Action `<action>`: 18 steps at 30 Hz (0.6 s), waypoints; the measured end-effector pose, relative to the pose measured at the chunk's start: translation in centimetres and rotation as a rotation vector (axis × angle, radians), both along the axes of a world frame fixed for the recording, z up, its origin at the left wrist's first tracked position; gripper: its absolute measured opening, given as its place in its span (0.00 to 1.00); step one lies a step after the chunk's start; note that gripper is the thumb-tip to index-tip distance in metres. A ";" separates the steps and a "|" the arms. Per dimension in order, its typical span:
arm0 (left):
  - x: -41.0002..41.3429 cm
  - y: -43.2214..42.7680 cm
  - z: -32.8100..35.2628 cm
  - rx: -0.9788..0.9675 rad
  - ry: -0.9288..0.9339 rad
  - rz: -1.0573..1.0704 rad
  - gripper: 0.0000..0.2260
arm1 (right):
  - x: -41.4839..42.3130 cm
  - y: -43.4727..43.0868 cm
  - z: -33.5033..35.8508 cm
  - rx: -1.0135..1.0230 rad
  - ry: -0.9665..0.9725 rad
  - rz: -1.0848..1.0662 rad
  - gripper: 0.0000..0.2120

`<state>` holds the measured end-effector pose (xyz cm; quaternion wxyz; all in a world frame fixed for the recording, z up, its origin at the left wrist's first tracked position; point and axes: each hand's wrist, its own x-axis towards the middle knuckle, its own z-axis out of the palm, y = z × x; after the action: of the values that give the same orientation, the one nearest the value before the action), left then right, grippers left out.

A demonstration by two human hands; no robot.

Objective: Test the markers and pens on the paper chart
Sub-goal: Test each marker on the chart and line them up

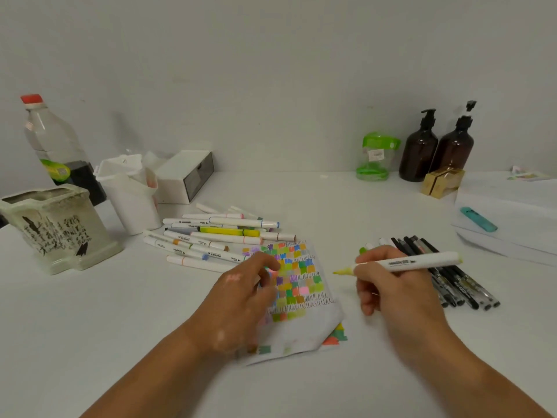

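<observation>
From the head camera, and it's the only view we have: the paper chart (304, 324) lies on the bench (120, 327) around the middle, toward the front edge. Its upper part is packed with colour swatches and zigzag scribbles. The lower part is mostly bare, and the front right corner is folded up.

The left hand (241, 294) is planted on the chart's left side, fingers bent down onto the swatches, and I read that as pinning the sheet. Whether those fingers also pinch a cap, I cannot tell.

Over to the right hand (388, 285): it's grasping a white marker (407, 263) in a writing grip, uncapped, with a pale yellow nib showing. Here's the key relation. The marker's long axis runs roughly along the bench's front edge, nib pointing left at the chart and back end pointing right. The nib sits just beside the sheet's right edge, off the paper. So the chart lies to the left of the writing hand, and the free space is left and a little toward the front.

I'd say the next move is a short carry leftward, then tip the nib down onto a bare patch.

The pile of markers (217, 236) lies behind the chart toward the back left. The row of dark pens (452, 282) lies just right of the right hand. A teal highlighter (479, 219) rests on a white box at the right edge.
</observation>
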<state>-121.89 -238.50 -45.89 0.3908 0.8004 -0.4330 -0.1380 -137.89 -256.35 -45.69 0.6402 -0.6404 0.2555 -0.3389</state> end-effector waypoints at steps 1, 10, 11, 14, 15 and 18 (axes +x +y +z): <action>0.2 0.0 0.1 -0.070 0.095 0.049 0.07 | -0.2 -0.3 0.1 0.052 -0.040 0.007 0.12; 1.3 0.0 0.3 -0.424 0.679 0.086 0.28 | -0.1 -0.3 0.3 0.202 -0.123 0.121 0.07; 1.3 -0.1 0.3 -0.443 0.716 0.079 0.31 | 0.0 -0.2 0.3 0.254 -0.138 0.141 0.07; 0.8 -0.4 0.2 -0.451 0.781 0.064 0.22 | 0.0 0.2 0.7 0.353 -0.171 0.185 0.03; 0.8 -0.4 0.1 -0.432 0.769 0.042 0.19 | 0.0 0.3 0.8 0.353 -0.180 0.192 0.02; 0.4 -0.4 -0.2 -0.366 0.662 -0.053 0.10 | -0.1 0.4 0.9 0.276 -0.171 0.202 0.04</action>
<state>-121.45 -238.85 -46.08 0.6424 0.6181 -0.3213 -0.3194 -137.98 -255.93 -44.79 0.7720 -0.5377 0.1785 -0.2880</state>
